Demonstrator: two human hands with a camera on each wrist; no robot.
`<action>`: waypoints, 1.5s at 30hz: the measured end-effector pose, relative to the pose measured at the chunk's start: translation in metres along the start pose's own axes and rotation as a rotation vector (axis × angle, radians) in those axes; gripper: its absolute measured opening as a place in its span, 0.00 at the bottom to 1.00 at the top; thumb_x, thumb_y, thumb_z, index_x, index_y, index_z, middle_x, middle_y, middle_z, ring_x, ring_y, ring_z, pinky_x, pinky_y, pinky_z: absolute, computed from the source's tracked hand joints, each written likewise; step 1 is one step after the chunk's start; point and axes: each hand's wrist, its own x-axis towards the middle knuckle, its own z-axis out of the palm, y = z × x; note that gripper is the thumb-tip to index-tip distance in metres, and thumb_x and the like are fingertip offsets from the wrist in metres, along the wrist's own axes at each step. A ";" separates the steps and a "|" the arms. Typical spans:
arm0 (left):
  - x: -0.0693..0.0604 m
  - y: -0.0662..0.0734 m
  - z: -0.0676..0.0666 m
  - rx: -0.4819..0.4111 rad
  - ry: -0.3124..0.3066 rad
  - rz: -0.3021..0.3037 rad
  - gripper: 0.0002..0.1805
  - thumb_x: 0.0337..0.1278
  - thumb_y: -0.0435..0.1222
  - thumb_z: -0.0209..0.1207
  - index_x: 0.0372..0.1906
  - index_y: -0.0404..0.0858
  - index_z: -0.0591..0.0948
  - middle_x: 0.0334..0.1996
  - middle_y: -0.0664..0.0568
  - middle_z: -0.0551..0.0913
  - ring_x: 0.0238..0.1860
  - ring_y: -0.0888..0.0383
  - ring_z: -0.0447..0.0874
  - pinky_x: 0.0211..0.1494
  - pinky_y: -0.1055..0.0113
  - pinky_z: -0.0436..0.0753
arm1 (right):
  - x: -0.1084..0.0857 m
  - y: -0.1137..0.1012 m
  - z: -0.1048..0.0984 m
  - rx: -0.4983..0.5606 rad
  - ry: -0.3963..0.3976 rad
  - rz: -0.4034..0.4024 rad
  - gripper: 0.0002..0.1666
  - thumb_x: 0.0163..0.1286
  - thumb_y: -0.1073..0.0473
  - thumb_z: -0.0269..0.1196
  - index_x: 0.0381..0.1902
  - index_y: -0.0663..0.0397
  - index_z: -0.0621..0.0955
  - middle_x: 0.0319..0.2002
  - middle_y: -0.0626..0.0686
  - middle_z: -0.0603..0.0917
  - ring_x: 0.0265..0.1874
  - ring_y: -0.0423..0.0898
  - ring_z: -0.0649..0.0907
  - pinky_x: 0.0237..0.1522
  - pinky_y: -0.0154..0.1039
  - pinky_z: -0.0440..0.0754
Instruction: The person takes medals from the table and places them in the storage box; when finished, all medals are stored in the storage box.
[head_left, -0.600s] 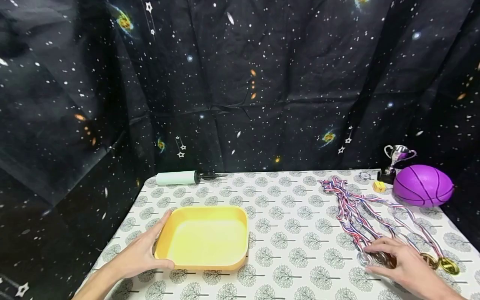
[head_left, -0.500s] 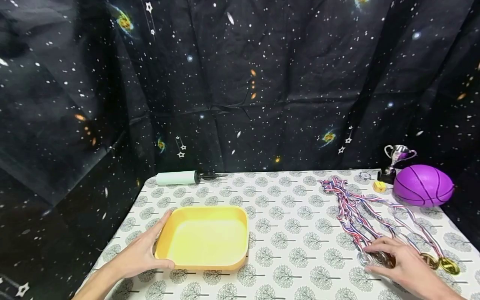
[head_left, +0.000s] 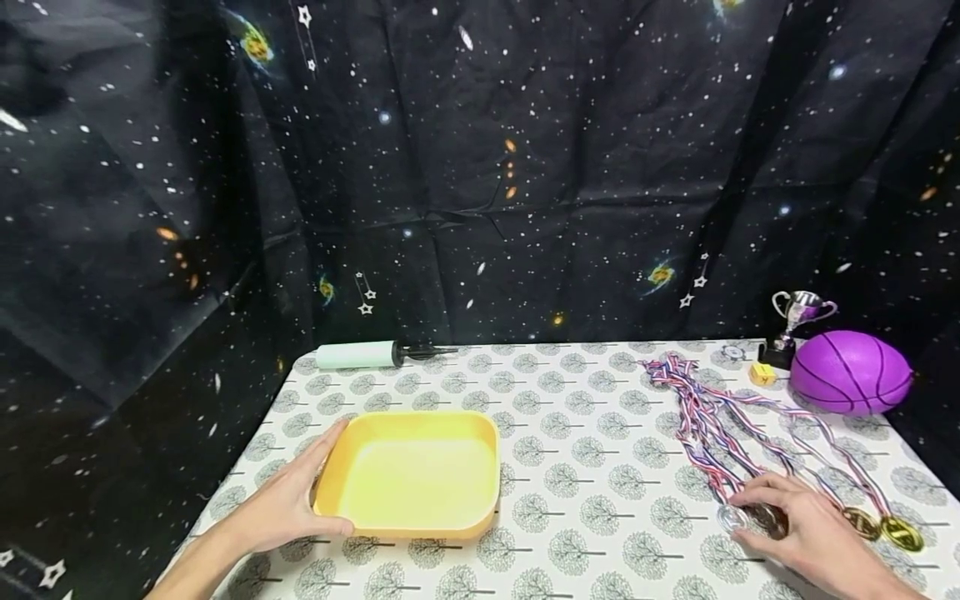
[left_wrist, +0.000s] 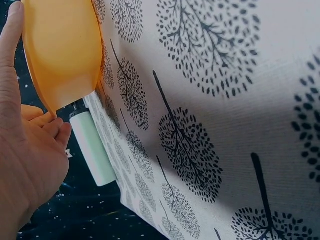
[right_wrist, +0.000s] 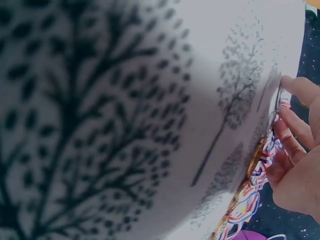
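In the head view my left hand [head_left: 281, 504] grips the left end of a yellow plastic tray [head_left: 482, 528], its thumb at the near corner and fingers along the far left side. The left wrist view shows curled fingertips against the orange-looking tray wall [left_wrist: 65, 55]. At the right, my right hand [head_left: 813, 529] pinches the rim of a silver medal [head_left: 731, 517] lying on the cloth, thumb and index finger on its right side. A bronze-coloured medal [head_left: 768, 520] lies partly under that hand. Beside it lie another medal [head_left: 862, 523] and a gold medal [head_left: 902, 533].
Striped ribbons [head_left: 697, 408] run from the medals toward the back. A purple ball [head_left: 851, 372], a silver trophy cup [head_left: 799, 308] and a small yellow cube [head_left: 762, 374] stand at the back right. A pale green hand pump [head_left: 356, 355] lies at the back left.
The whole head view has shifted by a few pixels. Both hands keep their places at the tray and the silver medal.
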 end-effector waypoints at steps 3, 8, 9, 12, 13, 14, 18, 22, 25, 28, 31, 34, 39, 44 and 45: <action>0.000 0.001 0.000 0.004 0.000 0.002 0.77 0.37 0.67 0.80 0.88 0.44 0.48 0.83 0.37 0.58 0.79 0.33 0.62 0.72 0.30 0.70 | 0.003 -0.002 -0.002 0.001 0.028 -0.033 0.26 0.42 0.50 0.88 0.41 0.31 0.90 0.47 0.41 0.85 0.47 0.43 0.84 0.43 0.50 0.86; 0.000 0.001 -0.001 0.008 -0.005 -0.003 0.77 0.37 0.67 0.80 0.88 0.43 0.48 0.83 0.37 0.58 0.79 0.33 0.62 0.72 0.31 0.70 | 0.017 -0.008 -0.014 0.042 0.106 -0.110 0.29 0.40 0.58 0.87 0.43 0.34 0.89 0.44 0.36 0.85 0.46 0.39 0.84 0.47 0.26 0.78; 0.001 0.001 -0.001 0.007 -0.006 -0.003 0.77 0.37 0.67 0.80 0.88 0.43 0.48 0.83 0.37 0.58 0.79 0.34 0.61 0.73 0.31 0.70 | 0.021 -0.010 -0.018 0.055 0.100 -0.103 0.29 0.41 0.59 0.86 0.44 0.35 0.89 0.45 0.36 0.86 0.47 0.41 0.84 0.50 0.28 0.79; 0.001 0.001 -0.001 0.013 -0.009 -0.004 0.77 0.38 0.68 0.79 0.88 0.43 0.48 0.83 0.38 0.58 0.79 0.35 0.61 0.73 0.32 0.69 | 0.034 -0.016 -0.032 0.060 0.085 -0.076 0.27 0.46 0.58 0.86 0.45 0.37 0.89 0.46 0.40 0.88 0.48 0.47 0.84 0.50 0.36 0.82; 0.001 0.001 -0.001 0.012 -0.009 -0.002 0.77 0.38 0.68 0.79 0.88 0.43 0.48 0.83 0.38 0.58 0.79 0.35 0.61 0.73 0.33 0.69 | 0.038 -0.018 -0.038 0.066 0.068 -0.059 0.26 0.47 0.57 0.85 0.46 0.38 0.88 0.47 0.43 0.89 0.48 0.48 0.84 0.49 0.39 0.83; 0.001 0.001 -0.001 0.015 -0.009 0.000 0.77 0.38 0.68 0.79 0.88 0.42 0.48 0.83 0.37 0.58 0.79 0.35 0.61 0.73 0.33 0.69 | 0.044 -0.021 -0.044 0.071 0.049 -0.039 0.26 0.49 0.56 0.85 0.47 0.39 0.89 0.49 0.45 0.89 0.48 0.49 0.84 0.47 0.44 0.84; 0.001 0.002 -0.003 0.026 -0.004 0.013 0.78 0.37 0.68 0.79 0.87 0.39 0.49 0.82 0.35 0.58 0.79 0.34 0.61 0.74 0.34 0.69 | 0.065 -0.029 -0.072 0.118 -0.034 0.029 0.25 0.57 0.55 0.81 0.53 0.47 0.88 0.56 0.61 0.87 0.29 0.42 0.78 0.33 0.44 0.82; 0.001 0.002 -0.004 0.032 0.000 0.021 0.78 0.37 0.69 0.79 0.87 0.38 0.50 0.82 0.34 0.59 0.79 0.34 0.61 0.73 0.33 0.69 | 0.093 -0.037 -0.100 0.168 -0.082 0.084 0.27 0.63 0.56 0.77 0.60 0.53 0.85 0.57 0.71 0.83 0.16 0.40 0.69 0.19 0.37 0.74; 0.001 0.002 -0.004 0.025 -0.004 0.017 0.78 0.37 0.69 0.78 0.87 0.37 0.50 0.82 0.34 0.58 0.79 0.33 0.61 0.73 0.32 0.69 | 0.117 -0.043 -0.120 0.187 -0.077 0.097 0.26 0.65 0.56 0.76 0.60 0.52 0.85 0.40 0.64 0.83 0.16 0.39 0.68 0.14 0.37 0.71; 0.001 0.002 -0.003 0.020 -0.011 0.009 0.78 0.38 0.70 0.78 0.87 0.38 0.50 0.82 0.34 0.58 0.79 0.33 0.61 0.73 0.32 0.69 | 0.142 -0.049 -0.137 0.187 -0.033 0.085 0.24 0.65 0.57 0.75 0.59 0.51 0.86 0.26 0.53 0.73 0.17 0.40 0.66 0.15 0.39 0.68; 0.001 0.002 -0.002 0.024 -0.013 0.002 0.78 0.37 0.70 0.78 0.87 0.38 0.50 0.82 0.35 0.58 0.79 0.34 0.61 0.73 0.32 0.70 | 0.167 -0.060 -0.152 0.171 0.003 0.091 0.21 0.67 0.56 0.74 0.58 0.50 0.87 0.23 0.50 0.68 0.19 0.43 0.66 0.20 0.40 0.66; 0.002 0.002 -0.001 0.029 -0.014 0.001 0.78 0.37 0.71 0.77 0.87 0.39 0.50 0.82 0.36 0.59 0.79 0.35 0.62 0.73 0.33 0.71 | 0.190 -0.074 -0.165 0.156 0.026 0.105 0.21 0.68 0.54 0.73 0.58 0.49 0.88 0.24 0.51 0.69 0.21 0.45 0.68 0.23 0.40 0.66; 0.001 0.001 0.000 0.032 -0.015 -0.004 0.77 0.37 0.72 0.76 0.87 0.41 0.50 0.83 0.36 0.59 0.79 0.35 0.62 0.73 0.33 0.71 | 0.225 -0.103 -0.178 0.173 0.066 0.060 0.20 0.68 0.53 0.72 0.56 0.49 0.89 0.25 0.53 0.72 0.23 0.47 0.70 0.23 0.41 0.66; 0.001 0.001 -0.002 0.029 -0.010 -0.006 0.78 0.37 0.71 0.77 0.87 0.40 0.50 0.83 0.36 0.58 0.79 0.34 0.62 0.72 0.32 0.71 | 0.254 -0.141 -0.181 0.231 0.096 -0.009 0.18 0.69 0.52 0.71 0.54 0.49 0.90 0.25 0.55 0.74 0.25 0.49 0.71 0.23 0.41 0.67; 0.002 0.001 -0.002 0.026 -0.010 -0.006 0.78 0.37 0.71 0.77 0.87 0.40 0.50 0.83 0.36 0.58 0.79 0.34 0.62 0.72 0.32 0.71 | 0.260 -0.150 -0.180 0.244 0.100 -0.024 0.18 0.69 0.51 0.72 0.54 0.49 0.90 0.25 0.55 0.74 0.24 0.49 0.71 0.23 0.41 0.67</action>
